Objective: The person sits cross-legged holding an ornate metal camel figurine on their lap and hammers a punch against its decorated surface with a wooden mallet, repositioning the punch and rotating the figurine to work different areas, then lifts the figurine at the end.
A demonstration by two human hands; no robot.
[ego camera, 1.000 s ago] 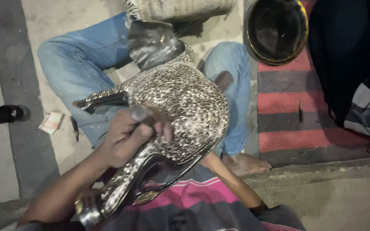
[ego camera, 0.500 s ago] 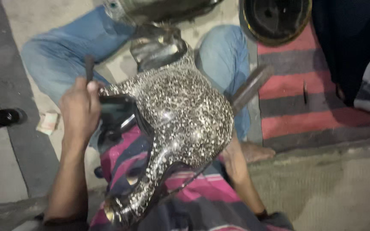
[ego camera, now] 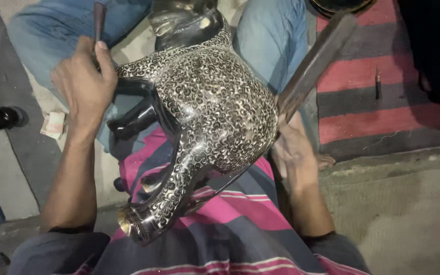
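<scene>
Left fingers [ego camera: 85, 61] curled round a thin dark tool [ego camera: 99, 20], right hand [ego camera: 295, 153] seemingly gripping a blurred dark flat bar [ego camera: 315, 66], black animal figure with silver scrollwork [ego camera: 215, 107] resting on lap between them

The animal figure [ego camera: 215, 107] has a glossy black body, most of it covered in a dense pattern of small bright metallic curls, with smooth plain black on the head and inner legs. The flat bar [ego camera: 314, 63] looks like dull dark metal, though blur makes this uncertain. The striped cloth [ego camera: 240, 219] is matt; the floor [ego camera: 408, 214] is rough concrete.
</scene>
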